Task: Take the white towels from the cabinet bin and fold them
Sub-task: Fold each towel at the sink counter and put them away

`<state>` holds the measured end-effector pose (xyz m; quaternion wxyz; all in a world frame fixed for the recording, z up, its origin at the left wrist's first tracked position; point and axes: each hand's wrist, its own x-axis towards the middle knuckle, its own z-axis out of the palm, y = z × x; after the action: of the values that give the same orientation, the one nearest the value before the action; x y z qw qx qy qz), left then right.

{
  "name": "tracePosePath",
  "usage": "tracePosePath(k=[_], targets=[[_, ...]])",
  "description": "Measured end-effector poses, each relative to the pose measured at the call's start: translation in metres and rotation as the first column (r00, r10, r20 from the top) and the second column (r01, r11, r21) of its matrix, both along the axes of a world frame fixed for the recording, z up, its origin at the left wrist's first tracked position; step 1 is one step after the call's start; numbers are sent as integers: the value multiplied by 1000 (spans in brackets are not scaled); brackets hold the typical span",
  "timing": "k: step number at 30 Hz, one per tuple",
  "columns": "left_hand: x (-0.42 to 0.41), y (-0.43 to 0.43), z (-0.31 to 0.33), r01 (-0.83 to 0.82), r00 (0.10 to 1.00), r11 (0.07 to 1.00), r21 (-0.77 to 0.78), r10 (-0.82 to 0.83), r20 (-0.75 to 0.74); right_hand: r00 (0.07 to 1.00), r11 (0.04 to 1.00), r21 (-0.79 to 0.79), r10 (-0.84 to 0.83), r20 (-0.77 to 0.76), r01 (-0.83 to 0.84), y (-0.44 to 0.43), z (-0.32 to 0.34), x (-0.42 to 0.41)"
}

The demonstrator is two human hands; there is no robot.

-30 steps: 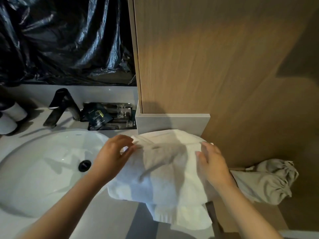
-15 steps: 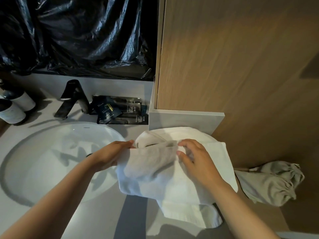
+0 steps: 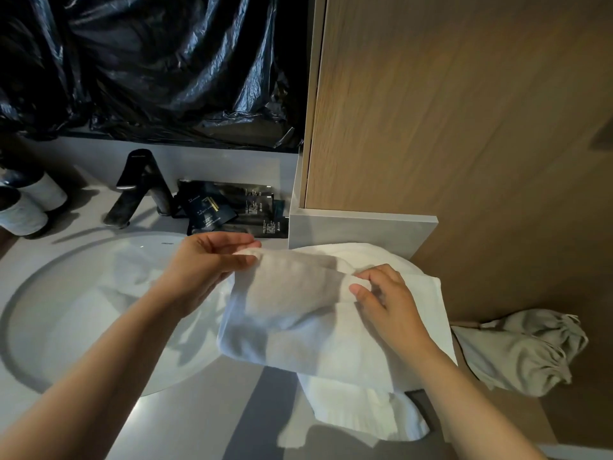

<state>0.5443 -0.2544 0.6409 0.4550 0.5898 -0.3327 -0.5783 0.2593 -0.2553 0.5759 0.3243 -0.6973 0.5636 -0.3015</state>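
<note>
White terry filled the middle of the view: a towel [image 3: 315,327] lay partly folded at the right end of the grey surface [image 3: 185,419], just right of the basin [image 3: 66,310] and overlapping its rim. The left hand [image 3: 205,270] pinched the towel's far left corner between thumb and fingers and held it lifted a little off the surface. The right hand [image 3: 388,303], fingers curled, pinched the far right end of the same folded layer, with its heel resting on the cloth below. A shadowed top layer stretched between the two hands.

More white towelling [image 3: 365,413] showed beneath, hanging over the surface's front edge, and another part bulged behind, touching the grey ledge [image 3: 361,230] at the back right corner. Whether this was the same towel or a second one could not be told.

Along the back edge stood a dark tap [image 3: 139,184] behind the basin, with black sachets [image 3: 232,210] just beside it, between the tap and the ledge. Two white bottles [image 3: 30,207] with dark tops stood at the back left corner. Crumpled black plastic [image 3: 166,61] covered the wall above the back edge. A wooden panel [image 3: 464,127] rose from the ledge on the right. Past the surface's right edge, lower down, sat a bunched grey cloth bag [image 3: 517,353], near the towel but apart from it.
</note>
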Motion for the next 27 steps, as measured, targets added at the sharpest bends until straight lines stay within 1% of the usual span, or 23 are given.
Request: tracePosePath(k=[1,3,5,7,9,11,12,15,17,19,21,23,24,25,27], targets=[[0,-6,-6,-27,1000,999,32,27,1,1000,1000,-2,4,-5,-4,-3,-2,2],[4,-17,-14,-29,997,992,122,38,-71,999,1000,9,25,-30,-24,-10,-6,7],[11,-22,-17,51,984,982,181,-18,-176,999,999,32,25,-25,-25,-15,-6,12],[19,-21,-15,127,968,975,180,-83,-237,1000,998,65,26,7,-26,-15,-1,15],[24,-17,-14,146,966,979,140,-111,-235,999,996,77,44,31,-46,-10,3,19],[25,-14,-12,108,977,990,87,-89,-192,997,998,37,52,50,-54,-5,5,24],[23,-12,-10,90,986,994,57,-81,-143,997,998,12,58,56,-58,-3,4,26],[16,-7,-2,55,995,997,-62,-50,83,994,995,-29,98,47,-97,1,2,30],[9,-7,1,-37,973,984,-174,75,218,991,993,-38,115,74,-112,3,5,34],[4,-11,3,-141,939,954,-264,213,269,983,991,-47,131,132,-126,3,11,39],[0,-16,1,-208,932,945,-252,270,243,979,988,-73,148,137,-139,-2,13,43],[0,-19,-6,-213,953,963,-166,242,184,981,985,-69,167,99,-161,-9,13,47],[1,-18,-10,-170,965,974,-148,195,177,982,986,-48,165,87,-161,-13,11,50],[2,-15,-13,-99,970,983,-157,131,206,984,988,-24,157,81,-155,-17,11,53],[8,-13,-19,36,936,988,-152,21,352,985,989,6,148,87,-149,-20,10,57]])
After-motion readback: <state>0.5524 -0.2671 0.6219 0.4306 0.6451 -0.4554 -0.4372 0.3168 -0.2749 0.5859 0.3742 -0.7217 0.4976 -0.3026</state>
